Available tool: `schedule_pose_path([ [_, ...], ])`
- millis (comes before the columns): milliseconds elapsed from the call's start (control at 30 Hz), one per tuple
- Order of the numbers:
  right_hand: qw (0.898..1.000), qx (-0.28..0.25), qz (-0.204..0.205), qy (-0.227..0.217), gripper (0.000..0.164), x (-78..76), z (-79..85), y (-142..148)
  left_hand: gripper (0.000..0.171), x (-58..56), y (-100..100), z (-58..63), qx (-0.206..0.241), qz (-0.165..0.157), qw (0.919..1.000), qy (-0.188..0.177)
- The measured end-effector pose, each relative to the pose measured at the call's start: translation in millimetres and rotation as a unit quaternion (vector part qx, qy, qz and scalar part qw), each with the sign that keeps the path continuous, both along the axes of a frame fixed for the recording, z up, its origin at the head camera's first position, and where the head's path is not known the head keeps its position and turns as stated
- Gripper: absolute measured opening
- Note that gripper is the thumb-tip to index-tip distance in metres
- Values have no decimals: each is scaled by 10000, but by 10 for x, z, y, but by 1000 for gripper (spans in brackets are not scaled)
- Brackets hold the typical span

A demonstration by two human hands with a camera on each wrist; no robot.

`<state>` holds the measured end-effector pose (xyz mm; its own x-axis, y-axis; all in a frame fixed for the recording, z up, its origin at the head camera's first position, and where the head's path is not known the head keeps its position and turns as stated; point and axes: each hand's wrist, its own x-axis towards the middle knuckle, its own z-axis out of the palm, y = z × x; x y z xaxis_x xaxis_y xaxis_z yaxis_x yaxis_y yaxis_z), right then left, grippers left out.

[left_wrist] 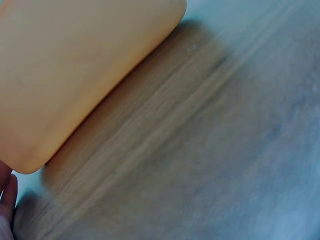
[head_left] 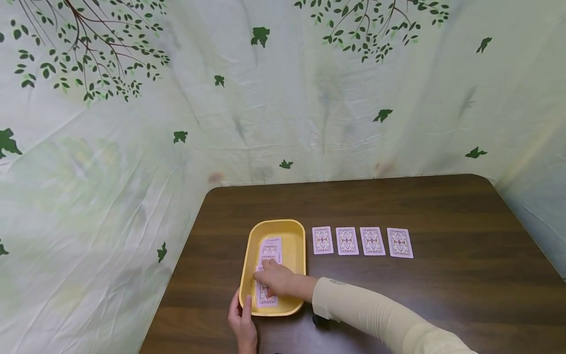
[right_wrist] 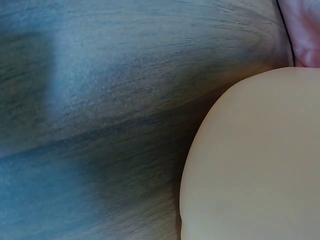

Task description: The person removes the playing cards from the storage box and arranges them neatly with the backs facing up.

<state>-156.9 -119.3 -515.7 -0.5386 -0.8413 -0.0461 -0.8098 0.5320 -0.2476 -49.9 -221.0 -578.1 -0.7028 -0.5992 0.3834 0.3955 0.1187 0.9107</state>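
A yellow tray [head_left: 299,246] with rounded corners stands on the left half of the table. My left hand [head_left: 244,327] grips its near left corner, the thumb at the rim. In the left wrist view the tray's outer wall [left_wrist: 85,70] fills the upper left, with fingers [left_wrist: 8,200] beside its corner. Inside the tray lie patterned purple-and-white playing cards [head_left: 271,246], face down and partly overlapping. My right hand [head_left: 277,279] reaches over the tray's right rim, its fingers spread on the cards; whether they pinch one is hidden. The right wrist view shows only the tray's pale rounded corner [right_wrist: 255,160] close up.
To the right of the tray, several face-down playing cards [head_left: 347,241] lie in a spaced row. The dark wooden table [head_left: 442,295] reaches back to a leaf-printed cloth [head_left: 309,123]. A small black object [head_left: 320,320] shows below the right sleeve [head_left: 371,305].
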Motion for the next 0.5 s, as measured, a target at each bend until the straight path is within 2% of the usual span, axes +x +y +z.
schedule_pose_path([
  [100,9999,70,2,110,54,3,-2,1,32,-2,-2,3,18,4,10000,14],
  [267,9982,291,60,516,76,8,-16,16,31,0,-11,1,25,-22,10000,77],
  [500,9968,360,166,700,75,-14,-9,45,31,-3,-6,-1,24,19,10000,-62],
])
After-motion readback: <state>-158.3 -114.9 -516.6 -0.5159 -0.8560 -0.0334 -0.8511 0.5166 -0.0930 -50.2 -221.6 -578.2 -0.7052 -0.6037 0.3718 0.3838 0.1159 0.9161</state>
